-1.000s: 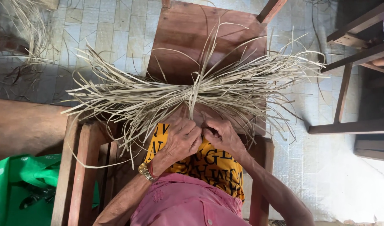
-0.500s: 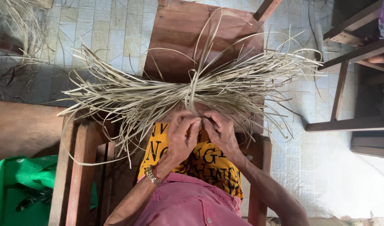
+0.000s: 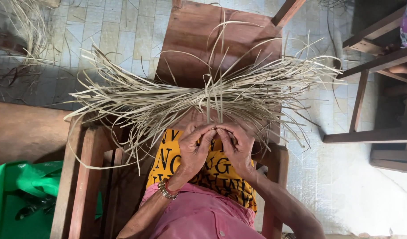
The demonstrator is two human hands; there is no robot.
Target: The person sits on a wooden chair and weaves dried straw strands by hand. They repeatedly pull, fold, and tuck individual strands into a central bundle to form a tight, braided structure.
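A wide bundle of pale dried straw strips (image 3: 168,99) lies across a brown wooden table (image 3: 199,35), cinched near its middle, its ends fanning left and right. My left hand (image 3: 193,148) and my right hand (image 3: 237,146) meet just below the cinched middle. Both pinch thin strips that run up from my fingertips into the bundle. A metal bracelet (image 3: 166,190) sits on my left wrist. Under my hands lies a yellow cloth with black letters (image 3: 208,170), over my lap.
A green bag (image 3: 15,199) lies at the lower left beside a wooden frame (image 3: 79,177). Dark wooden furniture rails (image 3: 367,135) stand at the right. Loose straw (image 3: 28,26) lies on the tiled floor at the upper left.
My hands have shifted slightly and the fingertips have come together on the strips. The straw bundle has stayed in place on the table.
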